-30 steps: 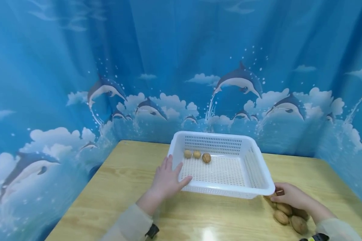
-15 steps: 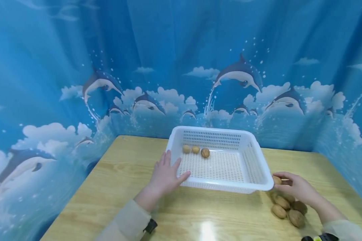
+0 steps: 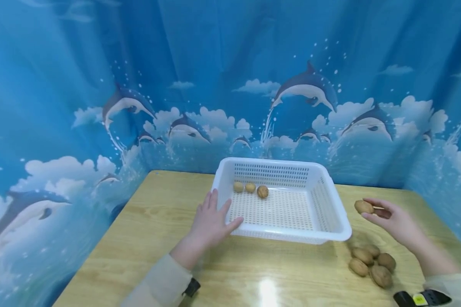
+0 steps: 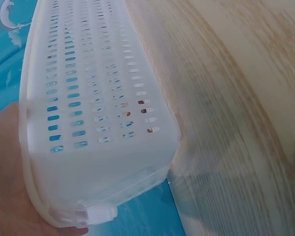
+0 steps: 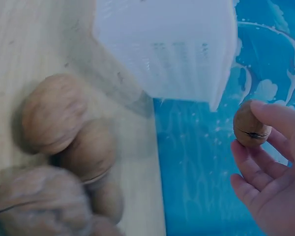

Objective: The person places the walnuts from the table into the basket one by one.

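Blue dolphin-print curtains (image 3: 100, 85) enclose a wooden desk (image 3: 157, 230) on its left and far sides. At the desk's middle, toward the far edge, stands a white perforated basket (image 3: 332, 219). Three walnuts (image 3: 250, 188) lie in a row inside it near the far left corner.

Left hand (image 3: 212, 224): fingers straight, laid flat against the basket's near left corner, thumb along the near wall. The left wrist view shows the palm (image 4: 7, 196) touching the basket's rim (image 4: 24, 123).

Right hand (image 3: 388, 219): raised above the desk just right of the basket, fingers curled, pinching one walnut (image 3: 363, 207) at the fingertips. The right wrist view shows this walnut (image 5: 250, 125) held between thumb and fingers (image 5: 270, 115), apart from the basket.

A cluster of four walnuts (image 3: 370, 264) lies on the desk at the near right, below the raised hand.
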Motion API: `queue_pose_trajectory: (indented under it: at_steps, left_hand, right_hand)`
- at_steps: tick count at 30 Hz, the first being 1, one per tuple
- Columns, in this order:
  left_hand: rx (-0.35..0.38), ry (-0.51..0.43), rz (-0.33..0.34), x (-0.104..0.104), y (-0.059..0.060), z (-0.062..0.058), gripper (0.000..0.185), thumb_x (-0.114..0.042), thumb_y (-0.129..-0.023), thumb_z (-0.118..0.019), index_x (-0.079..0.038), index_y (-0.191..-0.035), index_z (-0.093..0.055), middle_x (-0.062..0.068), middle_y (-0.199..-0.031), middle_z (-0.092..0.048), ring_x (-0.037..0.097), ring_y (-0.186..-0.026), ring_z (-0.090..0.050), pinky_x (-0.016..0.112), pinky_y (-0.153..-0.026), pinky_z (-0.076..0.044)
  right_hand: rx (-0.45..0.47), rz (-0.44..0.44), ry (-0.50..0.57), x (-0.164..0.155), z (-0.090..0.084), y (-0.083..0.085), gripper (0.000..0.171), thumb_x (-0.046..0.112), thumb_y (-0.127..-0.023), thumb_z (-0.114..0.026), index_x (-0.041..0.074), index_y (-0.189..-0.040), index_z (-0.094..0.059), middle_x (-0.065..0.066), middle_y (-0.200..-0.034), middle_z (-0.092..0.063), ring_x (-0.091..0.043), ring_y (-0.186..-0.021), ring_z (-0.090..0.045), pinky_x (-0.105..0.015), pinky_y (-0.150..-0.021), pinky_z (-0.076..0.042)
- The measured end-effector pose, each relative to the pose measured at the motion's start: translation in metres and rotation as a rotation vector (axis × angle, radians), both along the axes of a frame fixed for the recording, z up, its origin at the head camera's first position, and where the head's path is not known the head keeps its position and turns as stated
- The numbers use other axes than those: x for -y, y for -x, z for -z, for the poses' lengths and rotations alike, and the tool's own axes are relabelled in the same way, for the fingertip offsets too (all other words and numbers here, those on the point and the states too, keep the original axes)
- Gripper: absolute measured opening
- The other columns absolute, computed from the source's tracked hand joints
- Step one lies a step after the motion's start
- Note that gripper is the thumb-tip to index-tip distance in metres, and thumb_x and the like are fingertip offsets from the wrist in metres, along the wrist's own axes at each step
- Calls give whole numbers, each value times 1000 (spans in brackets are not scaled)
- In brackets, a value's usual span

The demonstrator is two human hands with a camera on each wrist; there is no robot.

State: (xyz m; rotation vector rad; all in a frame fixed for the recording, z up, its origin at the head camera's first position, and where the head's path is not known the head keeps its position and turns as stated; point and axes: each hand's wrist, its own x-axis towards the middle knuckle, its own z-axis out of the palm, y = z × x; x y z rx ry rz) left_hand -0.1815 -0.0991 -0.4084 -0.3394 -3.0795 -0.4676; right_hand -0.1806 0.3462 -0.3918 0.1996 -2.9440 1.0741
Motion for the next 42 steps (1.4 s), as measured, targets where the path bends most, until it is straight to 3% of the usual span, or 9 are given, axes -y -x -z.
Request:
queue_pose_trajectory:
  at_steps: [3,8,9,11,22,33,42]
  left_hand:
    - [6,-1,-5,0,-1,0,75,-67,-88,-39,-16,-144,-38,22,-153,-5,41,-139,-3,58,-108,-14]
    - [10,-7,-5,0,-3,1,74,-65,-88,-41,-16,-143,-39,22,-153,-6,41,-139,-3,59,-107,-14]
    - [7,-7,-5,0,-2,1,74,-65,-88,-40,-16,-143,-39,22,-153,-6,41,-139,-3,59,-107,-14]
    - [-2,-8,-2,-1,-1,0,74,-66,-88,-39,-16,-143,-39,22,-153,-6,40,-139,-3,59,-107,-14]
    - [-14,-7,0,-1,-1,-1,75,-66,-88,-39,-15,-143,-39,22,-153,-7,41,-138,-4,60,-106,-15]
    - [-30,5,-15,-1,0,-1,76,-68,-87,-38,-16,-143,-39,22,-153,-7,40,-139,-5,59,-107,-16]
    - [-21,-19,-16,-1,-2,0,77,-68,-87,-40,-16,-143,-40,21,-153,-7,40,-139,-5,59,-107,-16]
  right_hand:
    - [-1,-17,25,7,-9,6,64,34,-94,-55,-6,-140,-34,-33,-137,-36,-42,-115,-48,-55,-82,-47]
    - [-8,-62,52,27,-26,17,63,35,-94,-55,-4,-140,-35,-30,-137,-37,-39,-114,-49,-54,-83,-47]
    - [-6,-68,56,32,-31,20,64,36,-94,-55,-4,-140,-35,-30,-137,-37,-47,-115,-45,-55,-84,-47]
    - [-10,-83,64,42,-38,25,64,37,-93,-56,-2,-140,-37,-28,-136,-40,-44,-114,-47,-54,-84,-47]
    - [73,-192,121,89,-63,55,66,39,-90,-60,4,-140,-39,-23,-137,-43,-38,-119,-48,-52,-91,-44]
    - [110,-246,152,121,-77,86,62,35,-89,-63,4,-138,-41,-20,-135,-46,-35,-121,-47,-51,-95,-42]
    - [99,-250,107,135,-68,110,57,28,-90,-63,5,-138,-42,-20,-138,-42,-37,-121,-45,-52,-95,-41]
